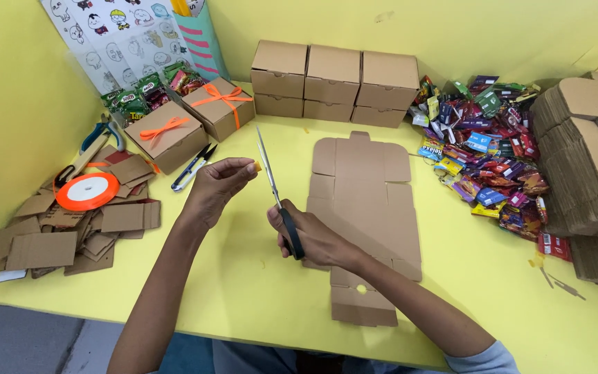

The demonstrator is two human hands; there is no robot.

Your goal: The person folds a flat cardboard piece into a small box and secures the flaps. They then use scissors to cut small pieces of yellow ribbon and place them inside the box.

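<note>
**Scissors up, a scrap pinched over the yellow table**

Nearest to us, the flat die-cut cardboard box blank (368,228) lies unfolded on the yellow table (243,277). Our right hand (313,239) rests over its left edge, fingers curled tight around the black handles of the scissors (275,190), whose blades point up and away, nearly closed. Just left of the blade tips, our left hand (219,185) pinches a tiny yellowish scrap (257,166) between thumb and fingertips; it may be tape or paper, too small to tell.

Farther left sit a heap of cardboard offcuts (70,232) and an orange ribbon spool (87,191). A small thread snipper (192,167) lies beside two boxes tied with orange bows (192,118). To the right spreads a pile of wrapped sweets (486,156) next to stacked box blanks (583,166). At the back wall stand three plain closed boxes (333,83).
</note>
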